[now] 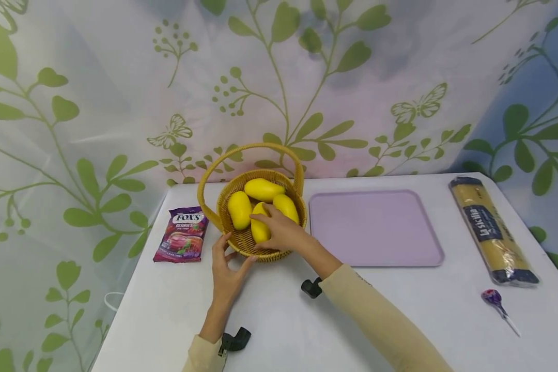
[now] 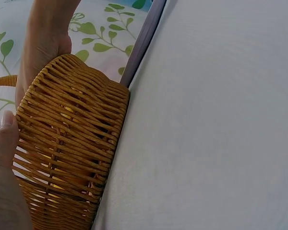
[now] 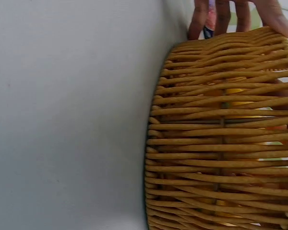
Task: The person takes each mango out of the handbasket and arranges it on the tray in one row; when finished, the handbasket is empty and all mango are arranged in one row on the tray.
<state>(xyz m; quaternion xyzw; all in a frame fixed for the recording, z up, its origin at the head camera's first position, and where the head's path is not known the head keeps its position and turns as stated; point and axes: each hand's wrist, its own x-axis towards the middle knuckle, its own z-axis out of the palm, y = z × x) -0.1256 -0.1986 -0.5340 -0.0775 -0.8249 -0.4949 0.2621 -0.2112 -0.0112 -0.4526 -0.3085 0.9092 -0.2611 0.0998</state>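
Head view first: the basket (image 1: 242, 247) sits toward the back left of the white table (image 1: 269, 330), its handle (image 1: 249, 149) arching up over four yellow mangoes. Right hand (image 1: 281, 231) is over the near rim and inside, fingers curled down onto the front mango (image 1: 259, 227); it rests on the fruit, though whether it truly grips it I cannot tell from here. Left hand (image 1: 227, 268) is at the near-left wall of the basket, fingers spread wide and fairly straight, touching the weave (bracing, not clutching).

Left wrist view confirms it: thumb (image 2: 5, 139) lies flat against the wicker wall (image 2: 72, 143), and bare table (image 2: 206, 134) opens up beside it. Right wrist view shows the basket side (image 3: 221, 143) close up, yellow showing through the gaps, with the left hand's fingertips (image 3: 221, 17) at the far edge.

Now the room around it. Just right of the basket lies the purple tray (image 1: 376, 227), its left edge close to the basket but apart. Left, a candy bag (image 1: 181, 235), near but not touching. Far right, a spaghetti pack (image 1: 492, 230) runs along the table's edge, a lollipop (image 1: 495, 299) below it. Wide open tabletop in front, between both sleeves and the near edge.
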